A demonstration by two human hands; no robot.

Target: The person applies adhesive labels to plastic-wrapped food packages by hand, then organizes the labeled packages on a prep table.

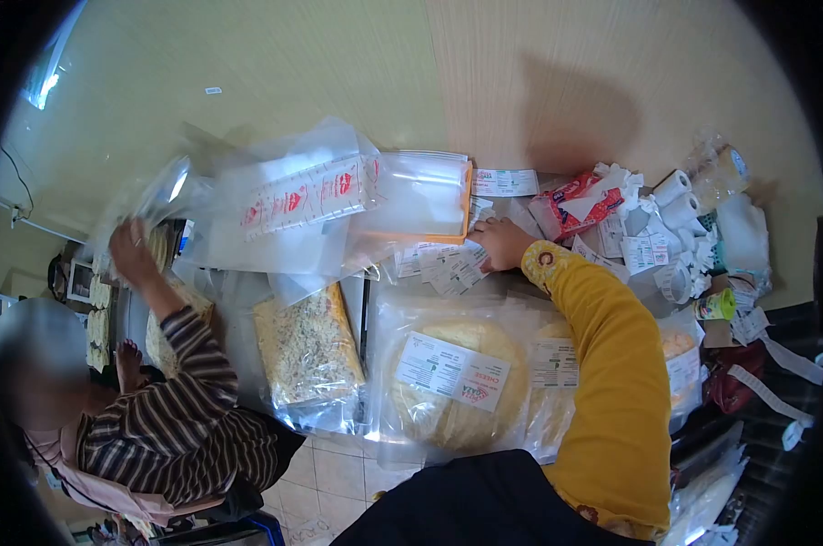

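My right hand [500,242], at the end of a yellow sleeve, reaches over a pile of printed paper labels [457,269] beside an orange-rimmed tray [469,196]. Its fingers are apart and touch the labels; I make out nothing gripped. My left hand is out of view. Nearer me lies a clear bag [429,414] holding round, pale, flat pieces, with a printed label [454,371] reading "CHEESE" on top. A similar labelled bag [550,405] sits partly behind my sleeve.
At left, a co-worker in a striped sleeve [197,355] raises a hand to clear plastic [170,187]. Printed plastic bags [293,200] are stacked in the back. A bag with a crumb-topped slab [308,346] lies centre-left. Paper rolls [675,189] and a red packet [580,207] stand right.
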